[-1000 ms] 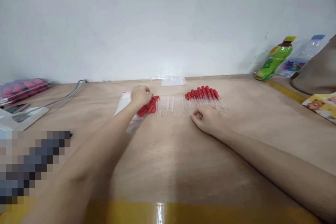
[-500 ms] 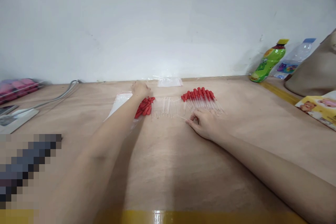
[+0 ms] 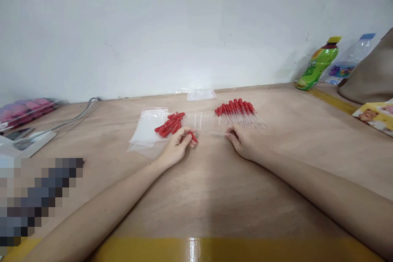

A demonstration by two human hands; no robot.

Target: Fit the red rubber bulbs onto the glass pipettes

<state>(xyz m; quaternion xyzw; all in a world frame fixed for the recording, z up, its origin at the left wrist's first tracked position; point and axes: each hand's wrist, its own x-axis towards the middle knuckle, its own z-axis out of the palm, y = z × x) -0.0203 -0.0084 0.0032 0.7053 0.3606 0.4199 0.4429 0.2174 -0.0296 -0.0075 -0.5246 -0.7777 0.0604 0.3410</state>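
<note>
Between the counter's (image 3: 215, 196) back and front edges, we pinch a red bulb (image 3: 193, 137) in our left hand (image 3: 177, 145) and a clear tube (image 3: 218, 134) in our right hand (image 3: 244, 141).

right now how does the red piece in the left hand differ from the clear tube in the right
Colour: the red piece is solid red, the clear tube see-through. Thickness: the red piece is thicker, the clear tube slimmer. Pose: the red piece slants, the clear tube runs nearly sideways. Both are held in fingers: left hand, right hand.
</note>
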